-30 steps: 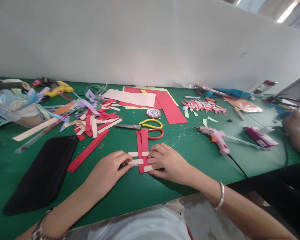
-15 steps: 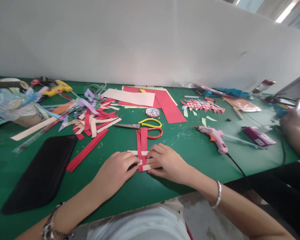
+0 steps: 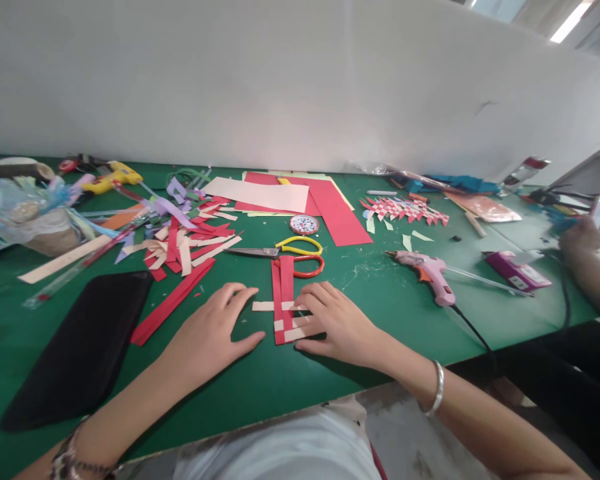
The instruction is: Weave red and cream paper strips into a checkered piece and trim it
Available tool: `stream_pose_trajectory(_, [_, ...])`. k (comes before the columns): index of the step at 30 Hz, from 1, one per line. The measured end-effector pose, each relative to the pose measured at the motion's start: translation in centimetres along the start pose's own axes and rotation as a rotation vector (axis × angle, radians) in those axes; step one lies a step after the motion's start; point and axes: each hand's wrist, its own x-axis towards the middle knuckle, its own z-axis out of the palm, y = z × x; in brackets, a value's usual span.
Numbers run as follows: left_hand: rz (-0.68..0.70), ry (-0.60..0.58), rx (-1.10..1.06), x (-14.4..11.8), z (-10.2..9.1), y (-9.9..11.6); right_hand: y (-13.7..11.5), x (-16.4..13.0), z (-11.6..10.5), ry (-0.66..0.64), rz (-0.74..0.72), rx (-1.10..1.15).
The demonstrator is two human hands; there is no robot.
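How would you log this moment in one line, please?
left hand: open, holding nothing | right hand: on interlaced red and cream paper strips | scissors: at strips' far end

Green tabletop (image 3: 240, 393) carries red strips (image 3: 287, 283); scissors (image 3: 279, 251); pink glue gun (image 3: 434, 272).

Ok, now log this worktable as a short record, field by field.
Left hand: open, thumb and fingers spread, holding nothing
Right hand: fingers on the pale strips
Weave: pale strips crossing red strips that run away from the person
Scissors: beyond the hands, blades pointing left
Pink glue gun: right of the right hand, lying down
Surface: green table
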Motion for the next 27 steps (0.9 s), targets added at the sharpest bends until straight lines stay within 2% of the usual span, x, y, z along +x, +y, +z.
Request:
stream_pose_trajectory(3, [0.027,-0.060,-0.091,0.0,0.0,-0.1,0.2,0.0,0.0,0.000,-0.008,0.022])
stream_pose_trajectory(9, [0.123,-0.148,-0.179,0.7,0.0,1.5,0.0,0.5,-0.2,-0.026,-0.007,0.033])
stream_pose_trajectory(15, [0.169,-0.143,-0.178,0.5,0.2,2.0,0.1,0.7,0.0,-0.020,-0.022,0.040])
stream_pose_trajectory(27, [0.172,-0.106,-0.255,0.4,0.7,2.5,-0.1,0.7,0.3,-0.014,-0.039,0.003])
